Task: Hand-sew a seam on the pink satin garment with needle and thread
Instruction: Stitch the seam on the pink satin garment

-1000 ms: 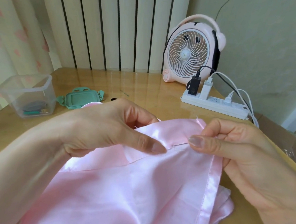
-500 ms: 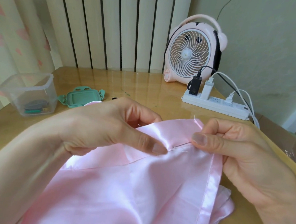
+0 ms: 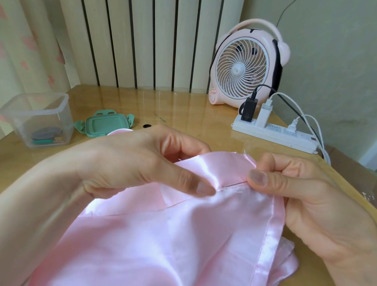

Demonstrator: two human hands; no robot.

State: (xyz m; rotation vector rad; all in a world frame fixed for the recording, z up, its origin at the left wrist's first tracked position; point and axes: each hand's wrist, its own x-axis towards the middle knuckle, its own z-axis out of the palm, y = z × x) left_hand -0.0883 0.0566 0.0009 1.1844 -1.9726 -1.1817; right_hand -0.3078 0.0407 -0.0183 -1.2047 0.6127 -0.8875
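step: mid-stitch, needle [image 3: 234, 185] threaded into the cloth.
left hand [image 3: 139, 163]: pinches pink satin garment [image 3: 173, 245] at needle tip.
right hand [image 3: 304, 195]: clamped on needle's rear end.
garment: on table [image 3: 186, 110], in front of you.
next: you likely push the needle through, cloth kept taut.

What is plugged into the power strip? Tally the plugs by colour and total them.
Black plug: 1
White plugs: 2
Total: 3
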